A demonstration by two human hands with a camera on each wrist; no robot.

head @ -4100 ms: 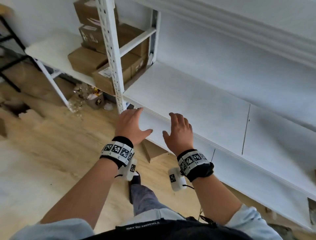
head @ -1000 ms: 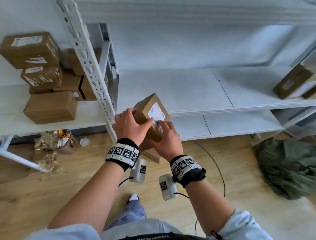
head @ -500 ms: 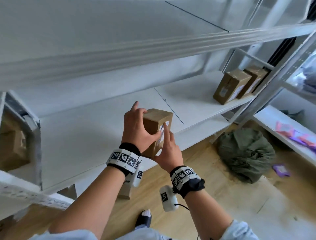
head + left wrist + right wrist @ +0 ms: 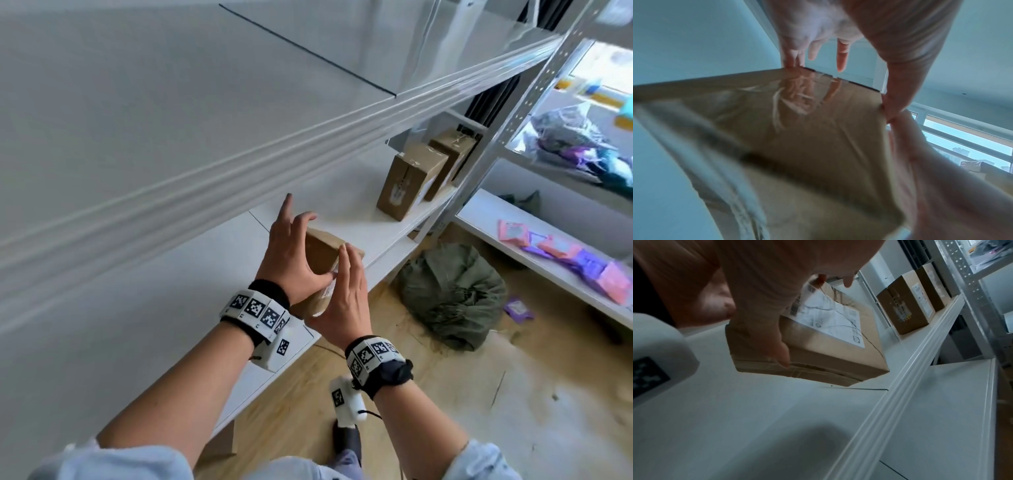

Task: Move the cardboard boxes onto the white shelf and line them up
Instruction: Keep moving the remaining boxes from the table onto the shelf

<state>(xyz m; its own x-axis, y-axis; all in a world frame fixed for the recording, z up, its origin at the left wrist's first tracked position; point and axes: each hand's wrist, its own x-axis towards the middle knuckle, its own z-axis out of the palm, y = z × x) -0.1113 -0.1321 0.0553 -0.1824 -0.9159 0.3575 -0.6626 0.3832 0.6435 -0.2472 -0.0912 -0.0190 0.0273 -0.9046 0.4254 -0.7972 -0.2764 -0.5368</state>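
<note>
I hold a brown cardboard box [image 4: 322,253] between both hands, tilted, just over the white shelf board [image 4: 363,222]. My left hand [image 4: 291,253] grips its top and left side, index finger raised. Against the labelled right side lies my right hand [image 4: 346,294], thumb on the lower edge. In the right wrist view the box [image 4: 828,340] shows a white label, and its lower corner hangs a little above the board [image 4: 735,418]. The left wrist view is filled by the taped box [image 4: 797,146]. Two more boxes [image 4: 407,181] [image 4: 448,161] stand upright side by side at the shelf's right end.
An upper shelf board [image 4: 205,137] hangs close overhead. A perforated metal post [image 4: 513,113] closes the shelf's right end. On the wooden floor lies a green bag [image 4: 452,294]. Pink and purple packets [image 4: 565,253] lie on a low shelf at right.
Both hands have carried the box to the right along the shelf and lower, nearer the two standing boxes. The view has swung right with them.
</note>
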